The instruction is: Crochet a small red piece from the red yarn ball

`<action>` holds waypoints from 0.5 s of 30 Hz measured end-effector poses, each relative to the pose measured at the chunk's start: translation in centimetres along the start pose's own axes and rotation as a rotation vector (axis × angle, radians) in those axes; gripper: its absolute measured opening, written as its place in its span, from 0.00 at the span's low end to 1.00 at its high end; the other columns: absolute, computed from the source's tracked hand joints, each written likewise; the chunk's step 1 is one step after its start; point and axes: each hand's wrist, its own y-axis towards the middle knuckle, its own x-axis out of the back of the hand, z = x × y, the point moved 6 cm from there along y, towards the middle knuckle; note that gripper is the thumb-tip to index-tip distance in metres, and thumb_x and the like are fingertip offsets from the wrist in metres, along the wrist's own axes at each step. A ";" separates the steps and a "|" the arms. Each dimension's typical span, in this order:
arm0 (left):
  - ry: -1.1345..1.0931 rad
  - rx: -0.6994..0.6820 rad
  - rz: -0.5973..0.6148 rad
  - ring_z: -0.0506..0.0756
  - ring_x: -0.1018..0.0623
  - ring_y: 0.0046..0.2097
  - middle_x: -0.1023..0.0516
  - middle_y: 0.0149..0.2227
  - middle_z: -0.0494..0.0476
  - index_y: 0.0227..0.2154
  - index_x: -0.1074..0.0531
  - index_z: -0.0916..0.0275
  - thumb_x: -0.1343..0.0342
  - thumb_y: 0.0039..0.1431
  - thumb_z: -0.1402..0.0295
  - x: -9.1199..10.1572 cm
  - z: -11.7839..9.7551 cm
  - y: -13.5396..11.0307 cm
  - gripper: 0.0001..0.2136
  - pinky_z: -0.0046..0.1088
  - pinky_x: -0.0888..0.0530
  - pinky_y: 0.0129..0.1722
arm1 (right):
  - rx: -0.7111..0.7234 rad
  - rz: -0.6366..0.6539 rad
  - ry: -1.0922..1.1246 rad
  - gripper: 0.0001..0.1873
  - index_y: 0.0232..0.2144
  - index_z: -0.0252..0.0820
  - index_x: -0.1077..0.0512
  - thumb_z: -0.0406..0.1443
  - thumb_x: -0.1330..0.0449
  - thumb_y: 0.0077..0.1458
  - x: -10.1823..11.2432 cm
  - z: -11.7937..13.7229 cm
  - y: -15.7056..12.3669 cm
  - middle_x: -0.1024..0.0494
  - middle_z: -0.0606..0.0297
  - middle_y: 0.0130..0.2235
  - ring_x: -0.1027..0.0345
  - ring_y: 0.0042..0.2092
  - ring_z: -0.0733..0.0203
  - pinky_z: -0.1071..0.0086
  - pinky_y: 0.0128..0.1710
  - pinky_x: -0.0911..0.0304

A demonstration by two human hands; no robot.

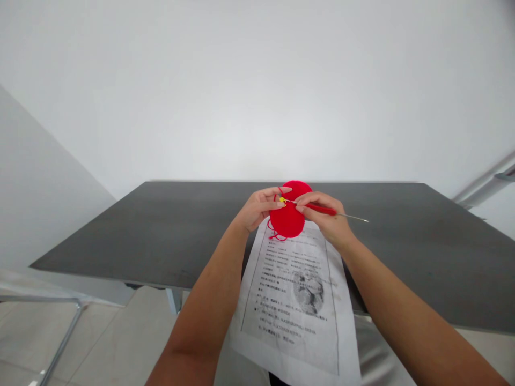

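My left hand (pixel 261 206) is closed at the edge of a round, flat-looking red crochet piece (pixel 287 222), thumb and fingers pinching it. A small yellow stitch marker (pixel 282 200) sits by those fingertips. In my right hand (pixel 324 214) is a crochet hook (pixel 322 208) with a red grip, held much like a pen. Its thin metal tip points left and meets the work near the yellow marker, while its other metal end sticks out to the right. Loose red yarn (pixel 277 236) hangs in loops below the piece. Another rounded red shape (pixel 298 187) shows behind; whether it joins the piece, I cannot tell.
A printed sheet (pixel 281 321) with text and a dark round picture lies below my hands, hanging over the near edge of the dark grey table (pixel 169 230). A white wall (pixel 241 91) stands behind the table. At the lower left is a metal frame (pixel 66 332).
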 end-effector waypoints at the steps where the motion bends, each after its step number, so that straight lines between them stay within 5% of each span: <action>1: 0.002 -0.004 -0.004 0.50 0.24 0.32 0.21 0.31 0.56 0.45 0.25 0.65 0.34 0.40 0.71 0.0 0.0 0.0 0.24 0.26 0.31 0.36 | 0.000 -0.004 0.001 0.07 0.26 0.45 0.25 0.40 0.33 0.46 0.0 0.0 0.0 0.21 0.65 0.32 0.27 0.37 0.59 0.62 0.41 0.30; 15: -0.027 -0.057 0.060 0.52 0.23 0.33 0.21 0.30 0.56 0.46 0.26 0.66 0.35 0.40 0.73 -0.5 -0.5 -0.2 0.25 0.26 0.30 0.38 | 0.118 0.044 -0.061 0.04 0.26 0.45 0.25 0.38 0.34 0.48 -0.2 0.9 0.1 0.22 0.65 0.31 0.28 0.36 0.60 0.64 0.41 0.32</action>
